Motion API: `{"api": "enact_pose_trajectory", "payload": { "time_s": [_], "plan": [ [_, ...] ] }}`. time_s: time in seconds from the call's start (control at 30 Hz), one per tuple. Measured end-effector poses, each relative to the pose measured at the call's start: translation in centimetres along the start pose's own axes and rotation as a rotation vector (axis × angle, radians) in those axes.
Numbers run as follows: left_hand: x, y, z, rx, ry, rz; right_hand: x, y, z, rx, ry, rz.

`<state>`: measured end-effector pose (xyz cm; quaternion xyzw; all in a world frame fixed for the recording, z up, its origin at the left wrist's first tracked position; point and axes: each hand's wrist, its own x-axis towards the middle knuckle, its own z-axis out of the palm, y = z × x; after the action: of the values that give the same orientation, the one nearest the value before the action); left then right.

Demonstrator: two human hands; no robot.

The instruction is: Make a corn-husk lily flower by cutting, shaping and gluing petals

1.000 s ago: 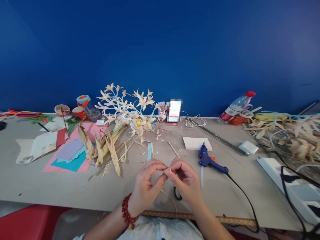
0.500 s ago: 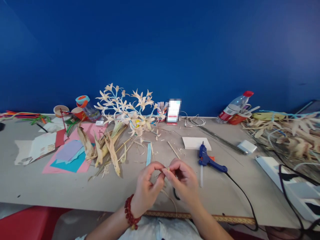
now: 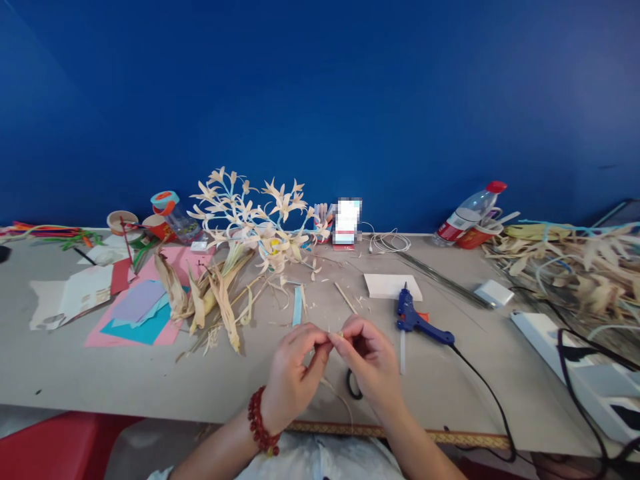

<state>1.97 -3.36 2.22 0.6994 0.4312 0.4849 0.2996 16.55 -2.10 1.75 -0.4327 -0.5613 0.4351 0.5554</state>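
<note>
My left hand [image 3: 300, 363], with a red bead bracelet [image 3: 261, 423] at its wrist, is closed in a pinch just above the table's front part. Against its fingertips, my right hand [image 3: 370, 363] pinches too. Between them sits a tiny pale yellowish piece [image 3: 341, 335], mostly covered by the fingers; its kind I cannot make out. Partly behind my right hand lies a black loop [image 3: 354, 385], like a scissors handle. A thin pale husk strip [image 3: 340, 397] curves on the table below the hands. Ahead stand husk flowers [image 3: 280, 200] on light blue stems.
To the right lies a blue glue gun [image 3: 415, 319] by a white card [image 3: 393, 287], its cord trailing to the front edge. A white power strip [image 3: 560, 360] and husk pile [image 3: 575, 267] are farther right. Dried corn husks [image 3: 225, 293] and coloured paper [image 3: 135, 313] lie left.
Both hands have shifted slightly, their fingertips still together. My left hand has tilted a little, and more of the black loop shows beside my right hand.
</note>
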Motion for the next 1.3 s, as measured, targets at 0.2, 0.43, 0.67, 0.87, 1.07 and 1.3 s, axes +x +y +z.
{"api": "enact_pose_trajectory", "payload": {
  "time_s": [0.2,0.43,0.67,0.87,1.07,1.3],
  "plan": [
    [-0.5,-0.2,0.2,0.012,0.098,-0.001,-0.4,0.2,0.7,0.077,0.073,0.003],
    [-0.9,-0.7,0.4,-0.1,0.089,-0.163,-0.4,0.5,1.1,0.204,0.054,0.066],
    [-0.9,-1.3,-0.3,0.023,0.139,-0.059,-1.3,2.2,-3.0,-0.177,-0.107,0.076],
    [-0.6,-1.9,-0.9,0.013,0.133,-0.03,-5.6,5.1,-6.4,-0.883,-0.172,0.027],
    [-0.3,-2.8,-0.6,-0.269,0.056,-0.331,-6.9,5.1,-6.4,-1.131,-0.095,0.049],
    [0.5,-3.2,-0.5,-0.924,0.04,-0.694,-6.1,4.2,-7.8,-1.233,-0.19,0.161]
  ]
}}
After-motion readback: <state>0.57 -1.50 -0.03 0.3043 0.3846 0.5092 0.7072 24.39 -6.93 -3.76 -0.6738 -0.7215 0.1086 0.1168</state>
